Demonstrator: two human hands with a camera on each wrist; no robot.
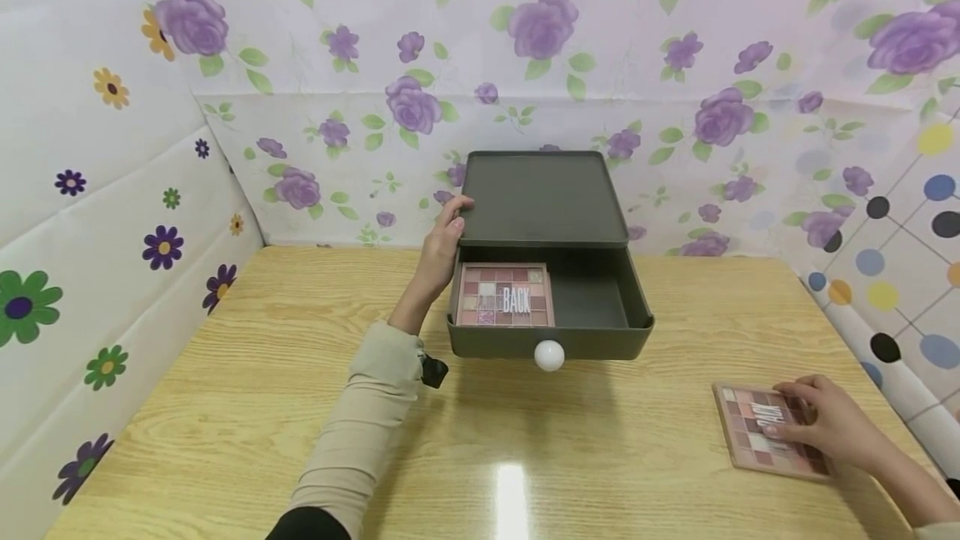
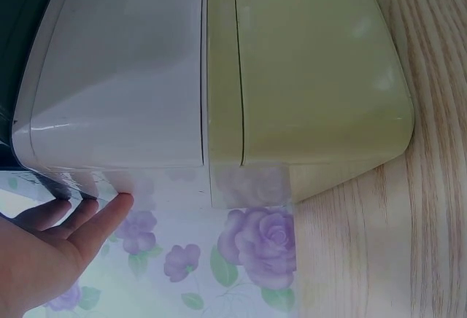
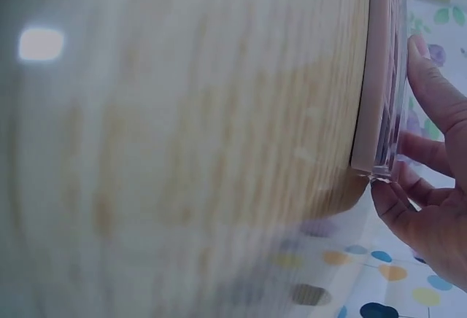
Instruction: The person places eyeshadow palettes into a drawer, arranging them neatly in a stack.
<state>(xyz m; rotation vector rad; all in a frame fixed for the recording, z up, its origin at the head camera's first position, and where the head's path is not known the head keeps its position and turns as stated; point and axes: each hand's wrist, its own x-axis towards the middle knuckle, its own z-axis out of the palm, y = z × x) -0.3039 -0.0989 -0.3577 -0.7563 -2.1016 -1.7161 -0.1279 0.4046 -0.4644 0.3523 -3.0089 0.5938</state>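
Observation:
A dark grey-green drawer box (image 1: 543, 198) stands on the table, its drawer (image 1: 551, 344) pulled out and a round white knob (image 1: 550, 356) on its front. In the drawer's left half lies an eyeshadow palette (image 1: 504, 296) marked "BACK". My left hand (image 1: 441, 248) touches the box's left side near the top, its fingers fairly straight in the left wrist view. At the right, a second eyeshadow palette (image 1: 750, 440) lies on the table. My right hand (image 1: 836, 423) holds it, thumb over the clear cover and fingers bent at its edge in the right wrist view.
The wooden table (image 1: 262, 407) meets a cloth wall with purple flowers (image 1: 412, 107) behind the box. Other patterned cloths (image 1: 150, 190) stand at both sides. In the left wrist view, the box's side shows pale and yellow-green panels (image 2: 314, 77).

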